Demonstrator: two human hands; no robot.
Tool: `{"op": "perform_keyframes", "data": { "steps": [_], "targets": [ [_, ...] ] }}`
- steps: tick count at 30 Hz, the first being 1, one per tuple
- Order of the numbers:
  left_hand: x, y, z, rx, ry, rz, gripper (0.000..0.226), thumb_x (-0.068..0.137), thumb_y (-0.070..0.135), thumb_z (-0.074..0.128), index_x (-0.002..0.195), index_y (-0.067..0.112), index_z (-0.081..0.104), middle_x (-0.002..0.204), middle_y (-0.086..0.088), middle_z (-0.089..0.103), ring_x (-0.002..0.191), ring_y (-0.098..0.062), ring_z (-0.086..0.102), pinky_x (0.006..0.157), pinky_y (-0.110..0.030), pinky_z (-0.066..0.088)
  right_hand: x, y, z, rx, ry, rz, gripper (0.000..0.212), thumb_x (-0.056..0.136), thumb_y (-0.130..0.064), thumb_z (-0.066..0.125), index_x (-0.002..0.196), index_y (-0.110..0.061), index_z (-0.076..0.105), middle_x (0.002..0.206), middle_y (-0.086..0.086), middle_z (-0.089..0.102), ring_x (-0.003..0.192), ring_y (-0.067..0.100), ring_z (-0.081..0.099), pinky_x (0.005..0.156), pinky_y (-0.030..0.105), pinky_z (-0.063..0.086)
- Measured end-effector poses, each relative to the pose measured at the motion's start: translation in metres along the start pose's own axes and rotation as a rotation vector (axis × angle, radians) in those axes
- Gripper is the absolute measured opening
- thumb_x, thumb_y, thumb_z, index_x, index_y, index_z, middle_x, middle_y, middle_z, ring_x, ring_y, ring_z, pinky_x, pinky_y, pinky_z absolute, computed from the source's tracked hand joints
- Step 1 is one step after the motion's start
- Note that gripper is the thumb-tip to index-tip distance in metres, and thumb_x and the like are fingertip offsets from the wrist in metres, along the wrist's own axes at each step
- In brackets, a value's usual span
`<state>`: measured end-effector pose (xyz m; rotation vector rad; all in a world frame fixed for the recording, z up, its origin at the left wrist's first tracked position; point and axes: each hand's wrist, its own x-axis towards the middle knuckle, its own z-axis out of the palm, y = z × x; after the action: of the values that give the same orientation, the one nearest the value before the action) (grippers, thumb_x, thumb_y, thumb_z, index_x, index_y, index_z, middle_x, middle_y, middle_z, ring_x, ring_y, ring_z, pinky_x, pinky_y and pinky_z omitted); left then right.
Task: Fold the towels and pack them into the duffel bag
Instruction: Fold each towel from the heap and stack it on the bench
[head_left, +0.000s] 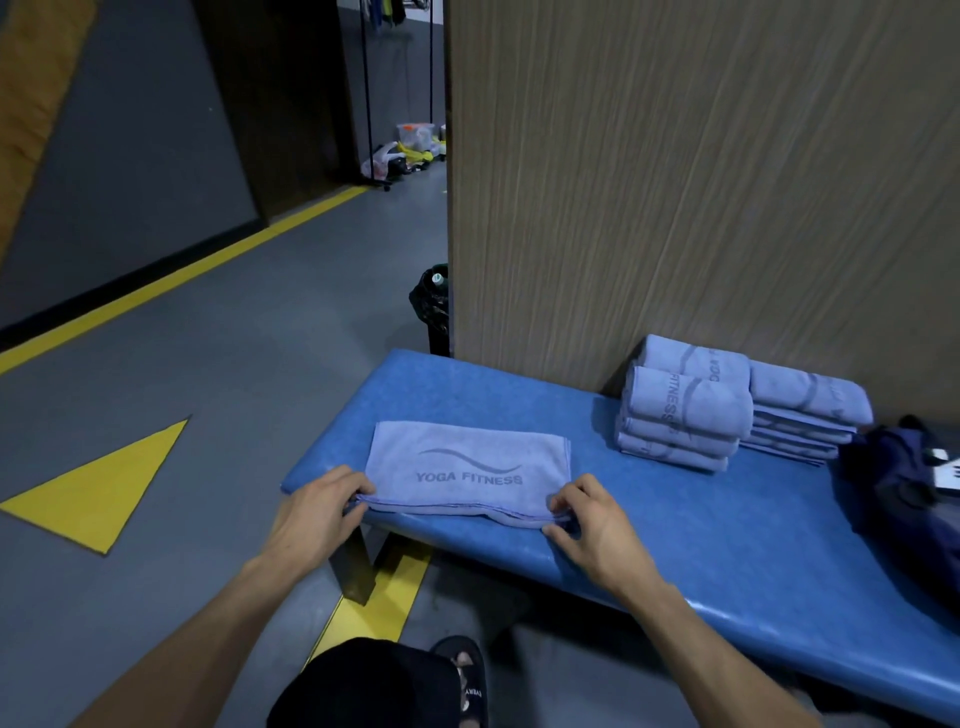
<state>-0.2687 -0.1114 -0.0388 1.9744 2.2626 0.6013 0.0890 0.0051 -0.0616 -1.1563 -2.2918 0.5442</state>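
Note:
A light blue towel (467, 467) printed "YOGA FITNESS" lies folded flat near the left end of the blue padded bench (675, 545). My left hand (322, 512) pinches its near left corner, and my right hand (584, 519) pinches its near right corner at the bench's front edge. Two stacks of folded towels (727, 410) of the same colour stand against the wooden wall further right. A dark navy duffel bag (898, 483) sits at the right end of the bench, partly cut off by the frame.
A wood-grain wall (701, 182) rises right behind the bench. Grey floor with yellow markings (104, 493) spreads to the left. A dark bag with a bottle (434, 301) stands by the wall's corner. My sandalled foot (467, 680) is below the bench.

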Motion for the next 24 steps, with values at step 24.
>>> {"op": "perform_keyframes", "data": {
  "steps": [24],
  "targets": [
    [0.043, 0.129, -0.025, -0.894, -0.257, -0.304, 0.024, 0.104, 0.007, 0.044, 0.103, 0.007, 0.069, 0.077, -0.002, 0.062, 0.068, -0.013, 0.054, 0.066, -0.032, 0.048, -0.046, -0.003, -0.143, 0.820, 0.217, 0.605, 0.010, 0.099, -0.004, 0.058, 0.098, -0.008, 0.067, 0.072, 0.004, 0.056, 0.060, 0.013, 0.050, 0.055, 0.023, 0.052]
  ]
}}
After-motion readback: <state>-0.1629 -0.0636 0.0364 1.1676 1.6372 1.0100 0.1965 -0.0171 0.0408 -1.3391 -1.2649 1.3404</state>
